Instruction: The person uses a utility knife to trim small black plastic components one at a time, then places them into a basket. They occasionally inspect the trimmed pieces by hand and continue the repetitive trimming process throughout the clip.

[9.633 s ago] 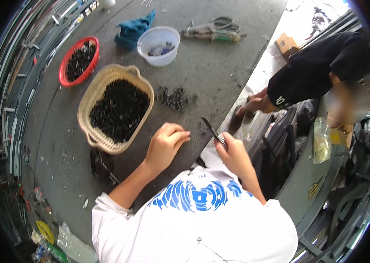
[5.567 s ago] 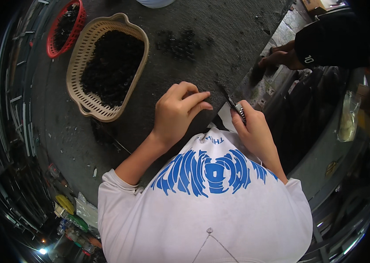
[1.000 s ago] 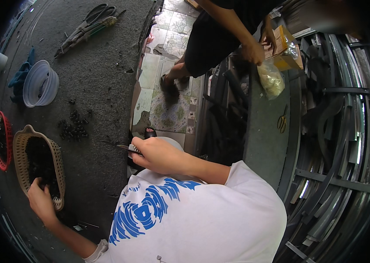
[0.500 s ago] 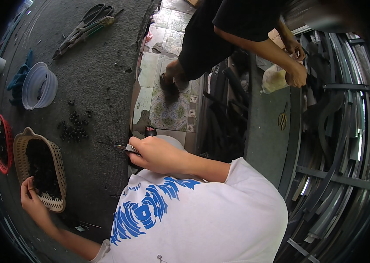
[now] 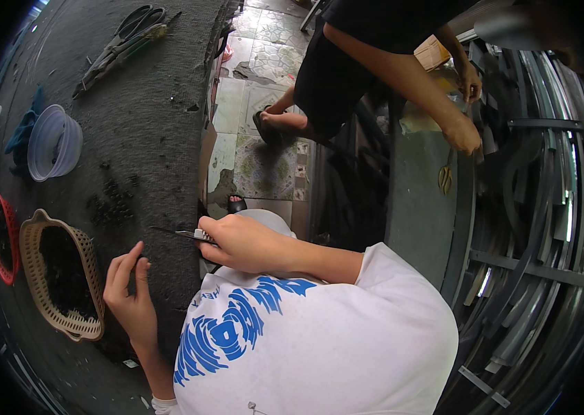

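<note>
My right hand [image 5: 243,242] is closed around a craft knife [image 5: 200,235], its thin blade pointing left over the edge of the dark bench [image 5: 161,159]. To its left, my left hand [image 5: 129,297] is raised above the bench, thumb and forefinger pinched on a small black piece [image 5: 143,258] too small to make out fully. Beside that hand stands a beige plastic basket [image 5: 96,266] filled with small black pieces. Farther back on the bench lies a loose pile of similar black pieces [image 5: 112,204].
A red basket [image 5: 10,238], a clear plastic tub [image 5: 64,145], a blue cloth [image 5: 24,131] and scissors [image 5: 123,45] are on the bench. Another person's arm [image 5: 409,79] reaches over a grey ledge [image 5: 420,221] holding yellow-handled scissors [image 5: 445,180]. Long strips [image 5: 548,207] fill the right-hand rack.
My left hand has moved from the beige basket rightward toward the knife. My right hand has barely moved. The other person's foot and arms have shifted.
</note>
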Available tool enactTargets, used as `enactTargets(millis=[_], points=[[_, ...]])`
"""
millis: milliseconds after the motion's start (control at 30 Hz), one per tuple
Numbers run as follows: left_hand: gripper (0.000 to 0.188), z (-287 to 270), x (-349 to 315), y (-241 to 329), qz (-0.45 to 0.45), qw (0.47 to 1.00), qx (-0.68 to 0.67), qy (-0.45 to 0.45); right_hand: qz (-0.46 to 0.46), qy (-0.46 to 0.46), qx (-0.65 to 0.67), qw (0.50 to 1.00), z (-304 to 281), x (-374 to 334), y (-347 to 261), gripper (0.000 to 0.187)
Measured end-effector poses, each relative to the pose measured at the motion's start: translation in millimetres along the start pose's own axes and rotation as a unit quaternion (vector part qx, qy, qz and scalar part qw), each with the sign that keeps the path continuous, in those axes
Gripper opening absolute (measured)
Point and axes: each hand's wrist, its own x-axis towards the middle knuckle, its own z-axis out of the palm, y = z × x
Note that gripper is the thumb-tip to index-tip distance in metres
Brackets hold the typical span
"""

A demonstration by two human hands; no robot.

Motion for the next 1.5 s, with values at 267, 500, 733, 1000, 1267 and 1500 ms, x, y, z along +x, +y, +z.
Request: enactTargets(millis=[267, 500, 733, 1000, 1267, 1500], points=[[0.017, 3.7, -4.1, -30.1, -0.064, 0.996, -0.057, 0.028, -0.002, 0.012, -0.027, 1.000, 4.1, 2.6, 0.0, 0.029], [0.017, 22.9, -5.2, -52.7, -0.058, 0.994, -0.050, 0.075, -0.015, 0.057, -0.002, 0.998, 5.8, -5.8, -3.7, 0.028], [0.016, 29.2, -2.5, -59.1, -0.085, 0.983, -0.119, 0.109, -0.016, 0.106, 0.051, 0.993, 22.0, -17.9, 0.4, 0.023], [0.019, 26.9, -2.8, -70.5, -0.081, 0.979, -0.157, 0.100, 0.004, -0.010, 0.471, 0.882, 66.6, 2.0, -1.3, 0.035], [0.026, 22.8, -2.8, -86.7, -0.048, 0.967, -0.203, 0.146, -0.111, 0.039, 0.621, 0.775, 126.7, 37.3, -18.7, 0.033], [0.027, 25.1, -6.7, -86.7, -0.045, 0.962, -0.232, 0.140, -0.111, 0.090, 0.542, 0.828, 133.0, 35.4, -15.0, 0.034]])
